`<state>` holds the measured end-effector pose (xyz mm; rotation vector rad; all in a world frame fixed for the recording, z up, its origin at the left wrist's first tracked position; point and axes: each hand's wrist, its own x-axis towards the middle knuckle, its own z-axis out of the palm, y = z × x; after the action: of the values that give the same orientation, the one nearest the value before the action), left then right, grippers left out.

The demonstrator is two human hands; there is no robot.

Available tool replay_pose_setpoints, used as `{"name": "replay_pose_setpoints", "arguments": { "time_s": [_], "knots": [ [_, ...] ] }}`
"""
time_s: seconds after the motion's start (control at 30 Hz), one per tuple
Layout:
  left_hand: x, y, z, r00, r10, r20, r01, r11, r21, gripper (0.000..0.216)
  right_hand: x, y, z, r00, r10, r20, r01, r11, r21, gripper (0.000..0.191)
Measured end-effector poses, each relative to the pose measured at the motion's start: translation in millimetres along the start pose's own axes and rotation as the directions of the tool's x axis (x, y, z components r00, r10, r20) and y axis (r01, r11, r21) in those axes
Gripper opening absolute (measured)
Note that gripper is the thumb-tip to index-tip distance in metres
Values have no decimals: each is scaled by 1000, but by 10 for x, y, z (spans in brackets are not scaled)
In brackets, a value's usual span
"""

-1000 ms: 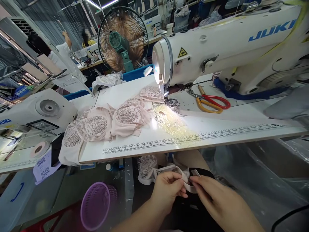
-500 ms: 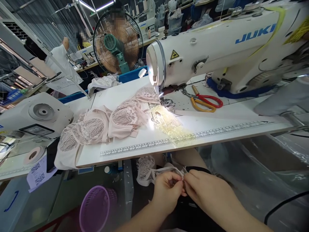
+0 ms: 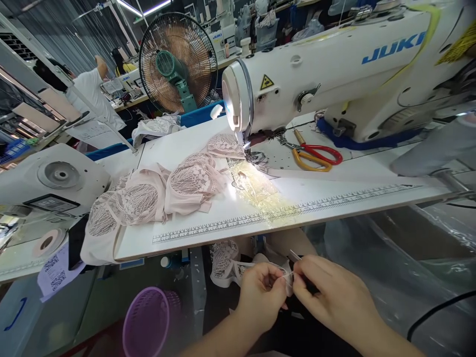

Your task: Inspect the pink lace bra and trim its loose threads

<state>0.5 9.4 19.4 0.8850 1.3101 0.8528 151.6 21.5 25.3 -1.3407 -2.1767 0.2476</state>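
White table carries sewing machine.

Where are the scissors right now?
In the head view, the scissors lie on the table right of the needle, under the sewing machine arm.

Busy sewing workshop. White laminate worktable with printed ruler along front edge, above and ahead of hands. White industrial sewing machine with blue lettering on tabletop, farther ahead, its lamp throwing bright patch on table. Round black-caged standing fan with green motor far ahead, leftward. Second white machine on neighbouring bench, well left. Purple plastic mesh basket low, just left of hands. Fluorescent tubes overhead, far back. Clear plastic sheeting to right.
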Motion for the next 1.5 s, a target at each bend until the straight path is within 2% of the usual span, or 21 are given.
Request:
{"name": "replay_pose_setpoints", "arguments": {
  "time_s": [0.13,0.23,0.3,0.37,0.47,0.53,0.6,0.67,0.7,0.73,0.8,0.87,0.93,1.03,1.13,1.2,1.27,1.37,1.43,1.5],
  "knots": [
    [22,-44,-20,1000,-22,-8,22,999,-44,30,24,89,-79,992,113,46,-118,984,130,19],
    [16,-20,-22,1000,-24,-6,24,998,-50,32,37,64,-97,987,22,160,-62,967,247,15],
    [5,9,-16,1000,-24,3,24,999,-47,32,37,14,-65,981,-51,186,2,968,252,15],
    [-7,29,-9,999,-27,18,28,999,-36,32,38,-23,-5,984,-99,149,68,977,202,19],
    [-15,20,-6,999,-35,20,35,999,-27,32,63,18,62,993,-119,4,119,992,40,25],
    [-13,-1,-10,999,-39,7,39,999,-37,33,98,119,41,990,-68,-121,59,995,-79,26],
    [-9,-15,-17,999,-38,-8,37,998,-53,34,133,246,-37,974,43,-221,-76,987,-141,25],
    [-5,-13,-21,999,-40,-15,39,997,-63,35,150,346,-137,960,153,-233,-186,974,-127,25],
    [-5,-5,-20,999,-42,-16,41,997,-65,35,147,369,-178,966,165,-197,-187,978,-95,24],
    [-6,7,-18,999,-43,-16,42,997,-67,35,136,369,-205,981,133,-143,-142,988,-52,23],
    [-14,35,-9,999,-44,-9,43,996,-73,35,96,302,-208,999,-29,-27,30,998,46,23],
    [-28,62,3,999,-36,0,36,996,-83,34,46,175,-152,982,-184,50,176,975,133,25],
    [-44,78,13,999,-38,7,39,995,-90,32,13,49,-73,969,-239,57,228,961,154,29],
    [-61,76,15,998,-67,4,67,992,-105,32,24,-28,12,968,-248,-48,249,968,24,35],
    [-60,57,7,996,-93,-7,91,988,-121,31,83,53,21,962,-217,-163,193,970,-147,32],
    [-50,39,0,994,-104,-14,101,986,-130,30,110,141,-10,969,-148,-198,118,981,-155,32],
    [-36,20,-3,994,-106,-18,102,985,-139,29,117,215,-61,985,-55,-161,42,995,-87,32],
    [-20,10,-1,994,-100,-37,93,983,-158,30,133,288,-153,997,64,-39,-62,997,48,39],
    [-23,34,3,994,-102,-47,93,981,-171,31,190,340,-202,995,95,10,-96,986,137,38],
    [-40,84,4,994,-99,-52,89,981,-172,33,303,410,-226,997,72,21,-75,974,215,29]
  ]
}}
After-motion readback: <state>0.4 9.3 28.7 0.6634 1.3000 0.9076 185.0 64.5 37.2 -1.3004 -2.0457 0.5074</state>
